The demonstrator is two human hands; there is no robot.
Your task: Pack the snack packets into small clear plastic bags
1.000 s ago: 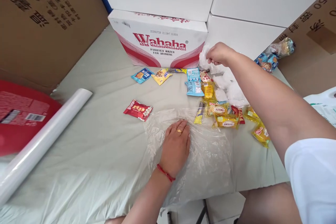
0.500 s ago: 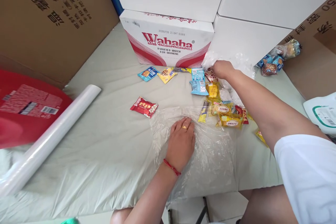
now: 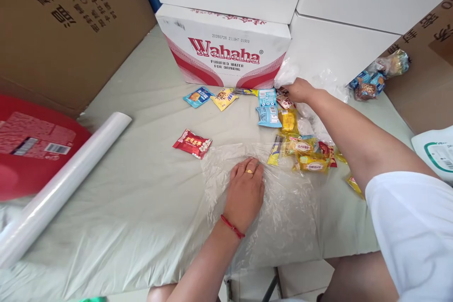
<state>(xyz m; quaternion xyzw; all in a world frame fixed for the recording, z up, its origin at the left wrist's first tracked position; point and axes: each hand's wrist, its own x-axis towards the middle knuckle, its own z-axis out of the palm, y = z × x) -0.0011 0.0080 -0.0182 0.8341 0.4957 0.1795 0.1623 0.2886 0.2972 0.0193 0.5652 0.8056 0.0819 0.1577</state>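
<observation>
Two bare hands work over a table draped in pale green cloth (image 3: 116,188). The left hand (image 3: 245,193) lies flat, fingers spread and relaxed, pressing down on a clear plastic sheet (image 3: 283,212) spread at the near edge of the table. The right hand (image 3: 298,90) reaches far forward to the scattered snack packets (image 3: 300,146), its fingers curled down onto a small red-and-white packet (image 3: 283,100) beside crumpled clear plastic (image 3: 318,80); whether it grips the packet I cannot tell. A red snack packet (image 3: 192,143) lies alone just left of the sheet. Behind the snacks stands a Wahaha water carton (image 3: 226,52). A roll of clear film (image 3: 60,188) rests well to the left, near a red bag (image 3: 28,146).
</observation>
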